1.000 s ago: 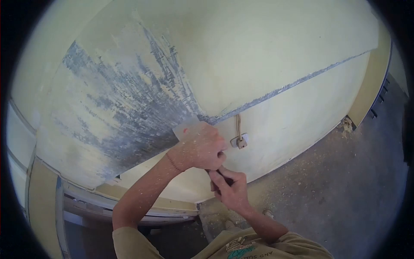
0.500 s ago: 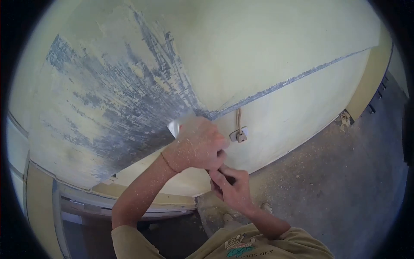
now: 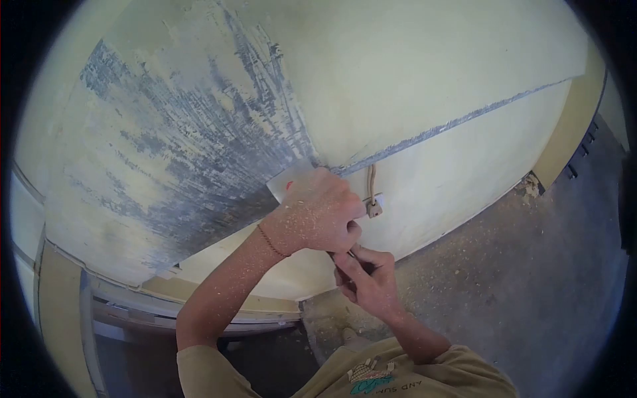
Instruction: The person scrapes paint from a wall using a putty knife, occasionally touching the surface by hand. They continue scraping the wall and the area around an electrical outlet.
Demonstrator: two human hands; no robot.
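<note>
My left hand point(image 3: 318, 212), dusted with pale flecks and wearing a thin cord at the wrist, is wrapped round a scraper point(image 3: 287, 184). The scraper's wide, flat blade with a red mark lies against the wall at the edge of the scraped grey-blue patch point(image 3: 206, 139). Just below, my right hand point(image 3: 370, 282) is closed round the lower end of the scraper's handle, mostly hidden by the fingers.
A socket with a cable point(image 3: 375, 205) sits on the wall to the right of my hands. A grey scraped line point(image 3: 451, 123) runs up to the right. Debris lies on the concrete floor point(image 3: 491, 285). A ledge point(image 3: 199, 305) is at the lower left.
Both hands and the scraper have shifted slightly to the right in view. The blade, blurred before, now shows clearly with its red mark.
</note>
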